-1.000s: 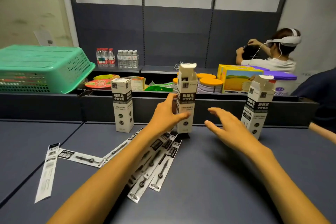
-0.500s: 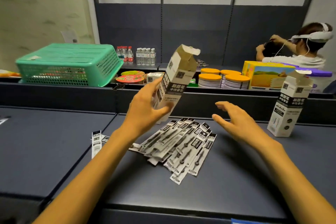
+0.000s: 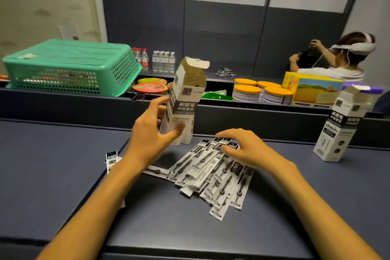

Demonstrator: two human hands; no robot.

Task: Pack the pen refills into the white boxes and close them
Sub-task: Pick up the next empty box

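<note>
The right hand [image 3: 244, 150] has come down onto the pen refills [image 3: 213, 171] piled in the middle of the frame, fingers bent over their tops, likely to scoop some up. The left hand [image 3: 154, 131] holds a white box [image 3: 185, 101] just above them, tilted, flap open, ready to fill. I cannot see inside. Another open box [image 3: 341, 126] stands at the right edge.

The white box [image 3: 184, 103] held upright bears a black band with white Chinese characters reading 中性替芯.
</note>
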